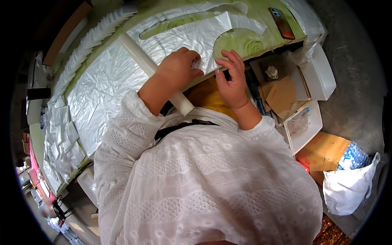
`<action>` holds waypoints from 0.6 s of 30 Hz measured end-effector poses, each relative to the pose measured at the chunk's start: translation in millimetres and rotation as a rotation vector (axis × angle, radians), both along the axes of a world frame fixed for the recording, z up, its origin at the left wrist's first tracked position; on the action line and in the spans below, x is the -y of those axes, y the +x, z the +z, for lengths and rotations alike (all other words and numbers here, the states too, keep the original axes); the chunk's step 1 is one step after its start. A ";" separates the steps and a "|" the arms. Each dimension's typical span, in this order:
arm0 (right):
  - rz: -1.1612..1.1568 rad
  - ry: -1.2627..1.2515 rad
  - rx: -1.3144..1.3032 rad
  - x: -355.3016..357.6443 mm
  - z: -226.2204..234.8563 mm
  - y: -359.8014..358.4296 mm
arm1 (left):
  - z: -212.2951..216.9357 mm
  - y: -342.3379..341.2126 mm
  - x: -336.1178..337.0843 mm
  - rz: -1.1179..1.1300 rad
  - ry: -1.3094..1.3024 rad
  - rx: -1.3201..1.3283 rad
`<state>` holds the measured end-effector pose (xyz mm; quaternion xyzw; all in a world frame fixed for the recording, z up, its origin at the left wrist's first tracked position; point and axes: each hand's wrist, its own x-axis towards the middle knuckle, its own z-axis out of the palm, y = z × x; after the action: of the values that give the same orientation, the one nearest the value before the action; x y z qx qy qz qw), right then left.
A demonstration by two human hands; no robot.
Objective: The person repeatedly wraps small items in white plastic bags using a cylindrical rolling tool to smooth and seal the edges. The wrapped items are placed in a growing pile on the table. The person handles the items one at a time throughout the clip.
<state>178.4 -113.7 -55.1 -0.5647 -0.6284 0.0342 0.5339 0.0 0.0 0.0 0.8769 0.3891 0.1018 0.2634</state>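
A person in a white lace top worked over silvery film [183,36] spread across the upper middle of the frame. The left hand [177,67] bent fingers and thumb around a crumpled bit of it; whether they gripped it could not be told. The right hand [233,83], fingers spread wide and nothing visible in them, hovered at the table's near edge. Fanned white sheets [98,34] at upper left and flat pieces [61,134] at lower left suggested a share already handled, while film remained loose at center; how much was left was unclear. A pale tube [141,55] slanted beneath the left forearm, crowding that side. Bare green tabletop [241,43] gave room beyond the right fingers, up to a phone [281,23] at upper right. Past the near edge, an open white box [318,75] and cardboard [282,96] filled the right.
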 end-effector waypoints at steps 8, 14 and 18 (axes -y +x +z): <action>0.004 -0.018 0.057 26.3 2.9 34.2 | 15.2 -4.8 -3.1 0.275 -0.317 0.100; 0.190 0.003 0.042 -6.4 12.8 11.4 | 7.6 -7.8 7.9 0.050 -0.039 0.020; 0.160 0.051 -0.012 -18.6 8.2 11.8 | 4.0 -4.0 -2.2 0.154 -0.170 -0.069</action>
<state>190.3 -95.1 -46.9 -0.4988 -0.6688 0.0641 0.5475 -4.0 2.2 4.0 0.8220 0.4712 0.0579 0.3145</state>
